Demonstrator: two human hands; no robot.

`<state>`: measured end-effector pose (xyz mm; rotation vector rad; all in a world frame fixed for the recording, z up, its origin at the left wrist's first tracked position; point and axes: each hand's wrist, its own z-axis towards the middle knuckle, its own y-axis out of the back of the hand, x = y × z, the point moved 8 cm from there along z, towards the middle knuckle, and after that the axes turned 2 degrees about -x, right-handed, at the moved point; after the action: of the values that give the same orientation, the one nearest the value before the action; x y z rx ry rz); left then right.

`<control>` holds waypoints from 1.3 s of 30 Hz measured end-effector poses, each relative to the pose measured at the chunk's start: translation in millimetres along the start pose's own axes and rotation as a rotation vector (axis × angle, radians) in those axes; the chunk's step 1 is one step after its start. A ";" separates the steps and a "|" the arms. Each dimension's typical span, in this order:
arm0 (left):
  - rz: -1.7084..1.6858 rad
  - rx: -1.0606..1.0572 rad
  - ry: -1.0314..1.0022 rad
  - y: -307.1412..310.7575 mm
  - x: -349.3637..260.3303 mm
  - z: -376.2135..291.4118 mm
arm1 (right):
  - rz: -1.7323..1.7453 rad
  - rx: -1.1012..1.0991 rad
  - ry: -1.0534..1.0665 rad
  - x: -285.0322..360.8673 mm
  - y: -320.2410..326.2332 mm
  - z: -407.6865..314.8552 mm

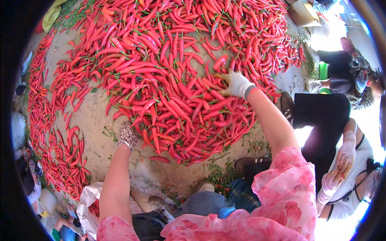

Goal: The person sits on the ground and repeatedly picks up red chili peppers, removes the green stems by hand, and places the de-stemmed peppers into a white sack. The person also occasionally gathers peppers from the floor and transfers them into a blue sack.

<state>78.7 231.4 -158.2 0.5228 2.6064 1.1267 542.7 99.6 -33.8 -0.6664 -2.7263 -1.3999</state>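
A large heap of red chili peppers [181,105], many with green stems, covers the floor before me. My right hand [236,84], in a white glove with yellowish stained fingers, is spread on the heap's right side; its fingertips are blurred among the peppers. At the heap's lower left edge is my left hand [128,134], in a leopard-print glove with a bracelet at the wrist. Its fingers are against the peppers and partly hidden, so whether they grip any cannot be told.
Co-workers sit at the right, one with gloved hands [339,168] together; others are at the lower left. A white sack [87,198] with red peppers stands beside my left arm. Green stem scraps [221,177] lie near my feet. A pale bucket [303,13] is at the top right.
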 end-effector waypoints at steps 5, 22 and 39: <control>0.035 -0.018 -0.050 1.1 3.1 4.7 | 0.016 0.122 0.012 24.8 -43.0 -59.6; 0.003 -0.006 -0.086 20.3 -20.2 -4.4 | 0.192 -0.131 0.028 223.3 16.9 100.8; 0.443 -0.125 -0.152 -30.9 169.1 -83.6 | 0.414 -0.254 0.106 231.9 0.0 67.0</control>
<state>-111.6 228.6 -140.1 1.1476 2.3319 1.3036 344.2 236.8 -29.0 -1.0594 -2.1786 -1.6212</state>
